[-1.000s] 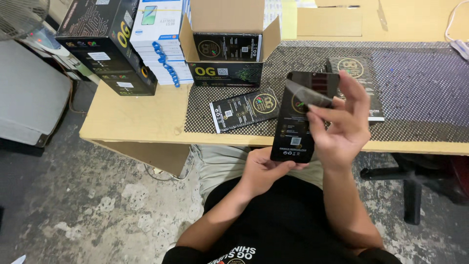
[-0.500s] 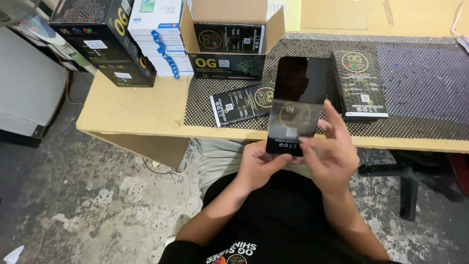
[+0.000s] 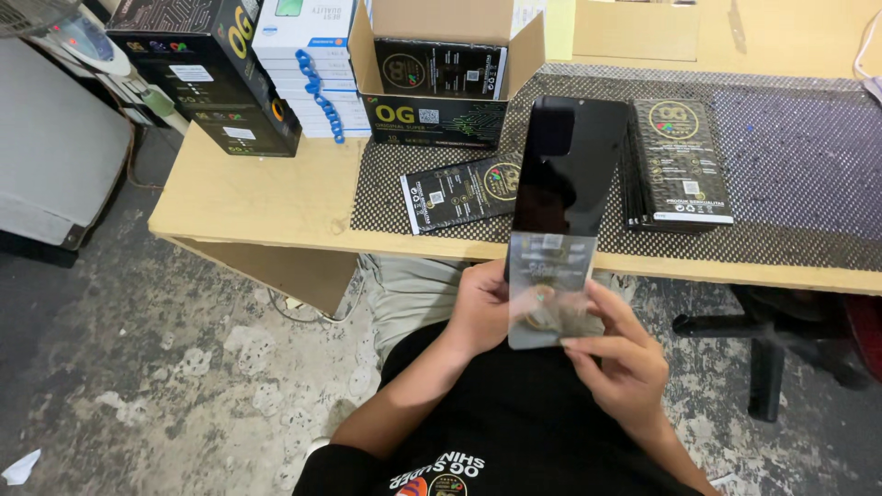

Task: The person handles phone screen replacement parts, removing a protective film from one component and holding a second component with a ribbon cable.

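Observation:
My left hand [image 3: 480,308] grips the lower left edge of a long black packet [image 3: 568,170] that stands upright in front of me. A clear glass screen protector [image 3: 549,289] sticks out of the packet's lower end. My right hand [image 3: 617,360] pinches the protector's lower right corner with its fingertips. Both hands are over my lap, just in front of the table's front edge [image 3: 276,241].
On the black dotted mat [image 3: 790,174] lie a stack of black packets [image 3: 680,163] and one loose packet [image 3: 459,191]. An open carton [image 3: 436,69] holds more packets. Black boxes [image 3: 207,69] and white boxes [image 3: 303,64] stand at the back left. A chair base [image 3: 763,349] is at the right.
The black packet has swung upright and square to me. My right hand has dropped from the packet's top to its lower end, and the clear protector now sticks out below.

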